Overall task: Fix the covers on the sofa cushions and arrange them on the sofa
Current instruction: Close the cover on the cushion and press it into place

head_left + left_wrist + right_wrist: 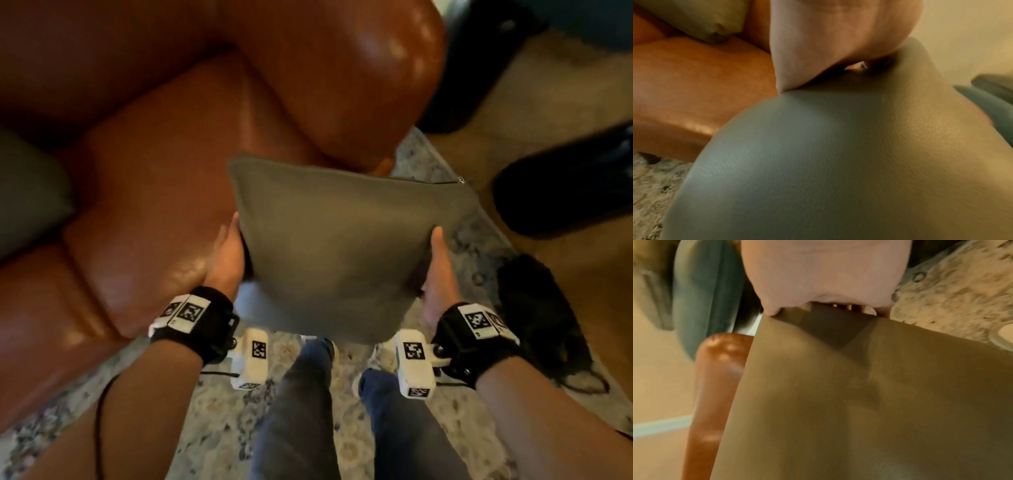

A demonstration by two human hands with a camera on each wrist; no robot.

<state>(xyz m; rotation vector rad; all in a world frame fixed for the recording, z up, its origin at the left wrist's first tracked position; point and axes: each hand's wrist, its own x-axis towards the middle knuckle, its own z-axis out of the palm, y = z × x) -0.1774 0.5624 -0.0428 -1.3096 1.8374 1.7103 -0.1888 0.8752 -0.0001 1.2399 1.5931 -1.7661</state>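
Note:
I hold a grey-green cushion (342,246) in the air in front of the brown leather sofa (164,192), just past its right armrest (359,78). My left hand (227,253) grips the cushion's left edge, thumb on top, fingers hidden beneath. My right hand (438,274) grips the right edge the same way. A small zip pull (460,180) shows at the far right corner. The left wrist view shows the thumb (797,65) pressing the cushion (838,162). In the right wrist view the cushion (859,402) fills the frame under the palm (818,272). A second grey-green cushion (30,195) lies on the sofa's left.
A patterned rug (222,411) lies under my legs (308,411). Dark rounded objects (565,185) stand on the wooden floor (548,85) to the right, and a black fuzzy item (541,315) lies near my right wrist.

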